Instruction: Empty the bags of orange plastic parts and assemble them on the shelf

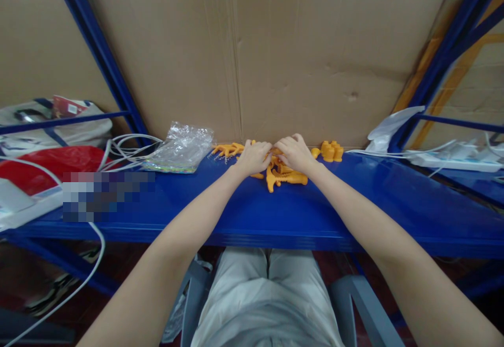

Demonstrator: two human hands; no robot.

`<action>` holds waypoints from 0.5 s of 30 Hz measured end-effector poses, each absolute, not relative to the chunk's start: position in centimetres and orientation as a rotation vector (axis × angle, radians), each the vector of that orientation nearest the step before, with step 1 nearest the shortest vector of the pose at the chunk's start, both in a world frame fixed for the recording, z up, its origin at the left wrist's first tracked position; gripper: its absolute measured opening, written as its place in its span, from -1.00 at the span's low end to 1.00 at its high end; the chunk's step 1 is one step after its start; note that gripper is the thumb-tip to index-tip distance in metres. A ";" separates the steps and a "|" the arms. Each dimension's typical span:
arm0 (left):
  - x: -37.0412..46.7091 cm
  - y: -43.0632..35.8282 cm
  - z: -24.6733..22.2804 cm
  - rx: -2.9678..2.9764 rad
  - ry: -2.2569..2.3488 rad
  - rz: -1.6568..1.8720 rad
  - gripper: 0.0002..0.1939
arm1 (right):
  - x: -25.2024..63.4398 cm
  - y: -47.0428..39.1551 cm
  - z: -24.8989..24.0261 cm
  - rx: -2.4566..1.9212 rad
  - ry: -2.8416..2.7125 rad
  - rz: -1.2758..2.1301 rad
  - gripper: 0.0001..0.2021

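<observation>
Curling over orange parts [287, 177] on the surface [275, 213], the left hand [255, 158] and right hand [294, 153] nearly meet; their grip I can't tell. Outward, forked pieces [228, 150] lie at nine o'clock, a knobbly cluster [332, 151] at three.

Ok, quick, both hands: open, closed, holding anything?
Left hand: fingers curled at the orange parts; grip can't be told.
Right hand: curled over the same parts, fingertips hidden; grip can't be told.

Orange parts [289, 177] crowding blue shelf [244, 213].
</observation>
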State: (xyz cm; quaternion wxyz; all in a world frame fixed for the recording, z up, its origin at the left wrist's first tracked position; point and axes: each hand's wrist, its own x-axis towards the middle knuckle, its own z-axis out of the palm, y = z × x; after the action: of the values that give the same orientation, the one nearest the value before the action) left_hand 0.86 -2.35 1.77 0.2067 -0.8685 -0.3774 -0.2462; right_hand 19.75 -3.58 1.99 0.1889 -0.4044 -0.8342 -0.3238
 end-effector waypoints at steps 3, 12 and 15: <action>0.8 -2.2 1.6 -2.444 -1.062 -0.680 -0.73 | 19.8 -3.4 1.8 -1.154 -2.353 -0.911 -0.79; -0.7 -1.5 1.7 -2.448 -1.287 -0.613 -0.69 | 22.3 -2.9 1.7 -1.392 -2.227 -0.829 -0.78; -1.1 -1.3 1.7 -2.459 -1.320 -0.632 -0.67 | 24.1 -2.2 1.7 -1.497 -2.056 -0.779 -0.81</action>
State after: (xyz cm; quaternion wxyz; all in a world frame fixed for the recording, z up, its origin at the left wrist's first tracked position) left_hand -1.11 -1.26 1.73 0.1396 -0.8509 -0.4567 -0.2188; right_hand 24.05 -2.22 1.67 0.2385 -0.5467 -0.7506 -0.2844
